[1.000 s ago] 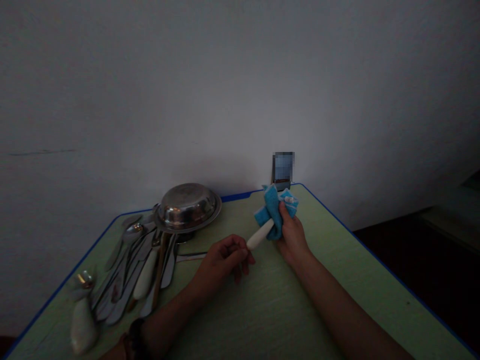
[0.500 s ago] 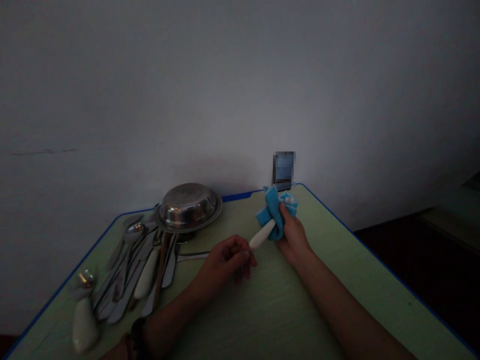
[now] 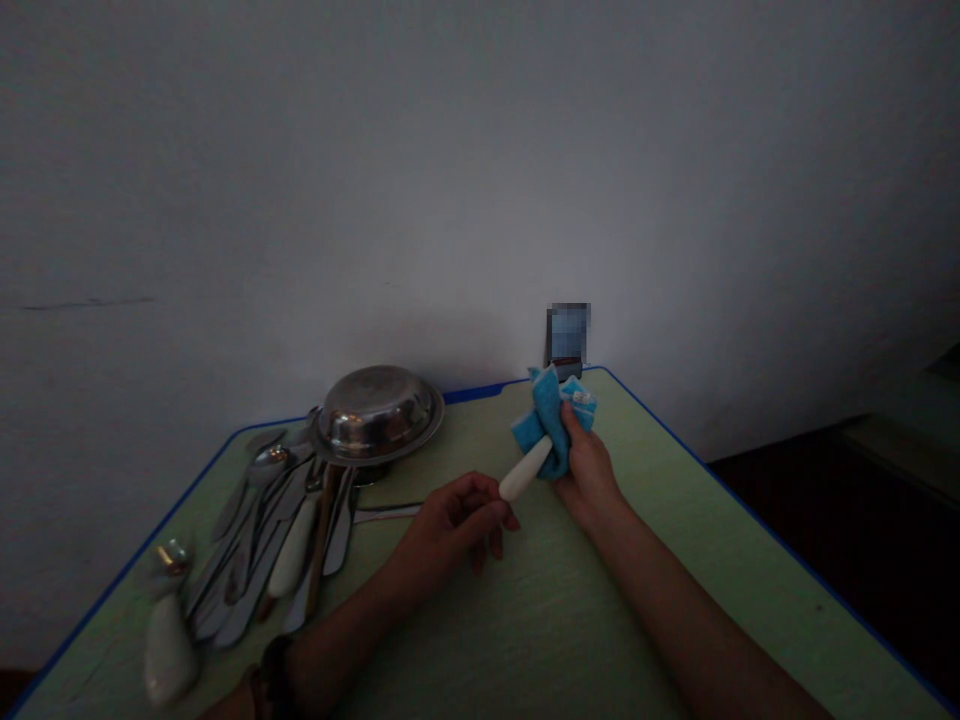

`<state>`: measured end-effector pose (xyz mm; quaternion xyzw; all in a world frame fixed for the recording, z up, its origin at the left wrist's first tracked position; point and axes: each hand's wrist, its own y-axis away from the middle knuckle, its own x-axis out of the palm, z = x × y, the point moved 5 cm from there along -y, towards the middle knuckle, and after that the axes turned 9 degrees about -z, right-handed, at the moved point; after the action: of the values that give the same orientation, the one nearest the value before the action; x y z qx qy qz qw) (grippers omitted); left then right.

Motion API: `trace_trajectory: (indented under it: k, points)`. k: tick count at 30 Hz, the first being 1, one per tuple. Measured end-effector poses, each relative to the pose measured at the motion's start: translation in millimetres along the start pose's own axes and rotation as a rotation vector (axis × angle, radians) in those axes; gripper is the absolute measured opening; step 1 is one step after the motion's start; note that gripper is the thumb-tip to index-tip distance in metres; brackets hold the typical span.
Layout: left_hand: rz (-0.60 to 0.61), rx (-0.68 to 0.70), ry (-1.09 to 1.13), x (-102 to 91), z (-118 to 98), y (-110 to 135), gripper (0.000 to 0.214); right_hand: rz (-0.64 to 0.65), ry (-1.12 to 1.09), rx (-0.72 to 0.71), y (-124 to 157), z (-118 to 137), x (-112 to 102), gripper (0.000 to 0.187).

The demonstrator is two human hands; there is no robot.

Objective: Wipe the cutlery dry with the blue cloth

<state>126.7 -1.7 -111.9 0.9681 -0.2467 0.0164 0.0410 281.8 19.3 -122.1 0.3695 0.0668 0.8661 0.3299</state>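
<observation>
Between my hands is a utensil with a thick white handle (image 3: 524,471); its far end is hidden inside a folded blue cloth (image 3: 551,420), so I cannot tell its kind. My left hand (image 3: 469,515) pinches the near tip of the handle between thumb and fingers. Wrapped around the cloth and the hidden part of the utensil, my right hand (image 3: 586,460) is closed, thumb on top. Both hands are held above the green table (image 3: 525,640).
At the left lies a pile of cutlery (image 3: 255,545), beside an upturned metal bowl (image 3: 381,410). A white-handled utensil (image 3: 169,650) lies near the left edge. A phone-like screen (image 3: 568,335) leans on the wall at the back.
Hardly anything differs. The cloth in my right hand has shifted very slightly upward, and my left hand has edged a little to the right with the handle tip.
</observation>
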Motion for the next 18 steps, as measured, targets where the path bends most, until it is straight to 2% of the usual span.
trace_trajectory:
  k: [7, 18]
  points:
    - [0.04, 0.017, 0.011, 1.5, 0.2, 2.1, 0.016, 0.012, 0.008, -0.001, -1.3, -0.9, -0.3, 0.028]
    - [0.016, 0.025, 0.01, 1.4, -1.8, 1.3, 0.018, 0.011, 0.008, -0.014, -0.2, -0.4, -0.7, 0.031]
